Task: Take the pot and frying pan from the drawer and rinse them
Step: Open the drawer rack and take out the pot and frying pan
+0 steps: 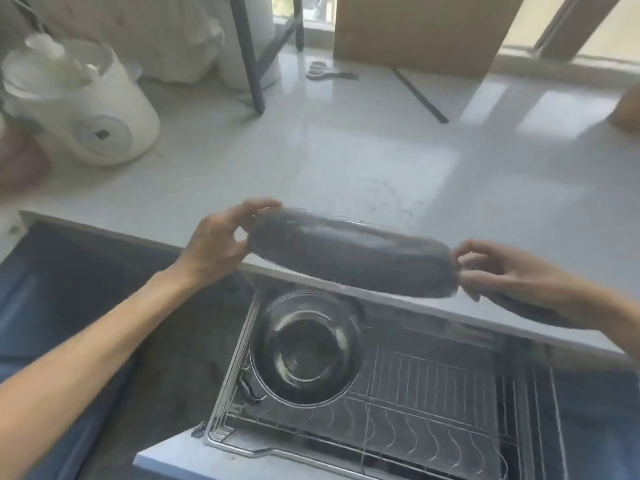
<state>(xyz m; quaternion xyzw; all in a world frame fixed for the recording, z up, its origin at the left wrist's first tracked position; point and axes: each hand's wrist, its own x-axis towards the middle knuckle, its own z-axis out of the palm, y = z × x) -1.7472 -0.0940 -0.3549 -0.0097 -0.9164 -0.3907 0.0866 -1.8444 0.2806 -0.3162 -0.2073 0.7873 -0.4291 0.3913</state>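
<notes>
At the bottom of the frame we see the open drawer (242, 448) with the steel pot (304, 348) sitting in its wire rack. Above it, mid-frame, our left hand (221, 244) grips the dark frying pan (349, 252) by its rim and our right hand (502, 271) grips its handle end, over the edge of the grey counter (346, 150). A white appliance (86, 109) stands upper left.

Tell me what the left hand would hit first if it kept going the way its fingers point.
The left hand points right, fingers already gripping the rim of the dark frying pan, so the pan itself comes first. The right hand holds its far end. Depth is blurred.
</notes>
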